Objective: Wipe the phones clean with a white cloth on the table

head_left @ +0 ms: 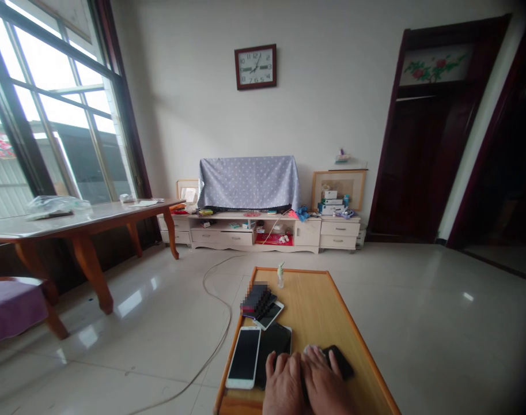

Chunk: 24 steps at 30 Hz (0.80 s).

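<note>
My left hand is low over the wooden table, fingers bent and close together. My right hand lies against it, its fingertips pressed on a white, crumpled tissue-like piece. A dark object shows in the narrow gap between the hands, mostly hidden. Beside my right hand lies a black phone, partly covered by the fingers. To the left of my left hand are a large dark-screened device and a white phone. Farther back, another white phone lies by a blurred stack of dark phones.
A small clear spray bottle with a green top stands near the table's far edge. A cable runs along the tiled floor on the left. Beyond are a low white cabinet, a cloth-covered screen and a long wooden table.
</note>
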{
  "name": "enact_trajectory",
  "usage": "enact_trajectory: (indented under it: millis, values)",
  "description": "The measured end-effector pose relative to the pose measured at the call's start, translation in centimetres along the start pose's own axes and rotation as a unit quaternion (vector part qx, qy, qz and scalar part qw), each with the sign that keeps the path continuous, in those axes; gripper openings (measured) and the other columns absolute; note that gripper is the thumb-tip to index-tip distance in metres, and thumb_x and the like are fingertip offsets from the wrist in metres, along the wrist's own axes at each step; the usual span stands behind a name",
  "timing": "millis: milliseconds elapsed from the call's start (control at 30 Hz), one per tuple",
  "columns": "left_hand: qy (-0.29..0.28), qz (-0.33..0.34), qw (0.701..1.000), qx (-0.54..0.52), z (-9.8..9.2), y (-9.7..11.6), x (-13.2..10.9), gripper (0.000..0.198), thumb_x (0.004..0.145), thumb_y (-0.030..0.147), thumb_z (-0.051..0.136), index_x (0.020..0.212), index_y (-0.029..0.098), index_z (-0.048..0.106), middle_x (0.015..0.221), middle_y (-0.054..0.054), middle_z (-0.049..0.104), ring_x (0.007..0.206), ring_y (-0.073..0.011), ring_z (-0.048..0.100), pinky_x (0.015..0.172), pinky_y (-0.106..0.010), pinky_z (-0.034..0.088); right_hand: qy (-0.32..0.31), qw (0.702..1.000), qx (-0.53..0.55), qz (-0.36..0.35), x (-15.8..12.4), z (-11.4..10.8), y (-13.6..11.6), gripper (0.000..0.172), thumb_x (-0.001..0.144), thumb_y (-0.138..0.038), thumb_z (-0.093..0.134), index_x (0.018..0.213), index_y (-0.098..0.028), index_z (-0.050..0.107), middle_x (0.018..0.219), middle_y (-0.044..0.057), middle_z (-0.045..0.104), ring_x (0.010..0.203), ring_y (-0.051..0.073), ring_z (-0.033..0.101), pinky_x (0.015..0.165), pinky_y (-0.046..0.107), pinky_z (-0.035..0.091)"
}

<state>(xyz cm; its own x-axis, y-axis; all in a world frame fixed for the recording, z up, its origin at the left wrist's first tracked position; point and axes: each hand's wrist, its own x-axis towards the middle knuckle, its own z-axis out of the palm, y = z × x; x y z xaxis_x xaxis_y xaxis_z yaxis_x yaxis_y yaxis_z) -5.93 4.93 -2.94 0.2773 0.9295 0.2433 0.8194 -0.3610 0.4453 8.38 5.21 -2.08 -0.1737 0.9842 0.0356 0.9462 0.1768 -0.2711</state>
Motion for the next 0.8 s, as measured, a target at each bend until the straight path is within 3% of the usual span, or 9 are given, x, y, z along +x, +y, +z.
enact_trajectory:
  millis: [133, 267, 333, 500, 567, 700, 800]
  values:
    - [-0.018, -0.003, 1.000, 0.013, 0.1, 0.0, 0.1, 0.055, 0.082, 0.039, 0.051, 0.135, 0.029, 0.048, 0.125, -0.004, 0.063, 0.120, -0.0264, 0.051, 0.118, -0.052, 0.015, -0.022, 0.998, 0.014, -0.055, -0.1, 0.6, 0.5, 0.049, 0.096, -0.032, 0.032, 0.142, -0.028, 0.049, 0.151, 0.006, 0.040, 0.143, 0.028, 0.032, 0.118, 0.061, 0.011]
    - [-0.014, -0.008, 1.000, 0.016, 0.1, -0.1, 0.0, 0.070, 0.066, 0.040, 0.064, 0.133, 0.024, 0.050, 0.121, -0.007, 0.064, 0.121, -0.0308, 0.050, 0.118, -0.055, 0.017, 0.041, 0.997, -0.036, 0.049, 0.3, 0.3, 3.6, 0.050, 0.097, -0.035, 0.028, 0.138, -0.024, 0.054, 0.151, 0.008, 0.041, 0.144, 0.031, 0.030, 0.116, 0.067, 0.010]
    - [-0.021, -0.007, 1.000, 0.019, 0.2, -0.2, 0.0, 0.069, 0.065, 0.036, 0.064, 0.132, 0.023, 0.051, 0.121, -0.007, 0.064, 0.121, -0.0313, 0.050, 0.117, -0.056, 0.018, 0.048, 0.995, -0.042, 0.077, 0.3, 0.4, 3.8, 0.048, 0.096, -0.035, 0.030, 0.135, -0.026, 0.058, 0.151, 0.006, 0.042, 0.144, 0.032, 0.030, 0.115, 0.069, 0.011]
    - [-0.020, -0.025, 0.999, 0.024, 1.0, -0.5, 0.3, 0.039, 0.089, 0.033, 0.042, 0.126, 0.030, 0.055, 0.117, -0.003, 0.066, 0.117, -0.0250, 0.052, 0.116, -0.052, 0.019, -0.025, 0.999, 0.036, -0.025, -0.9, 1.3, 0.9, 0.048, 0.094, -0.036, 0.035, 0.139, -0.033, 0.053, 0.150, 0.001, 0.039, 0.143, 0.029, 0.032, 0.118, 0.062, 0.014]
    - [-0.010, -0.028, 0.999, 0.012, 1.2, -0.6, 0.3, 0.037, 0.092, 0.033, 0.036, 0.123, 0.031, 0.056, 0.115, -0.003, 0.067, 0.117, -0.0241, 0.052, 0.116, -0.052, 0.017, -0.048, 0.997, 0.045, -0.052, -1.3, 1.0, 0.8, 0.050, 0.095, -0.037, 0.032, 0.142, -0.033, 0.049, 0.151, 0.001, 0.037, 0.143, 0.028, 0.032, 0.118, 0.062, 0.011]
    - [-0.008, -0.019, 1.000, -0.005, 0.7, -0.4, 0.1, 0.054, 0.072, 0.036, 0.058, 0.125, 0.026, 0.054, 0.116, -0.004, 0.065, 0.118, -0.0271, 0.051, 0.118, -0.053, 0.014, -0.013, 0.999, 0.007, 0.030, -1.4, -0.9, 3.3, 0.052, 0.095, -0.039, 0.026, 0.139, -0.029, 0.052, 0.152, 0.002, 0.037, 0.144, 0.030, 0.029, 0.116, 0.067, 0.008]
    - [-0.032, -0.022, 0.999, 0.011, 0.1, -0.1, 0.1, 0.061, 0.065, 0.035, 0.061, 0.125, 0.026, 0.053, 0.116, -0.003, 0.065, 0.119, -0.0273, 0.050, 0.118, -0.052, 0.015, 0.030, 0.996, -0.011, 0.086, -1.4, -0.6, 4.0, 0.053, 0.095, -0.042, 0.025, 0.133, -0.028, 0.060, 0.149, 0.004, 0.044, 0.141, 0.032, 0.035, 0.115, 0.067, 0.014]
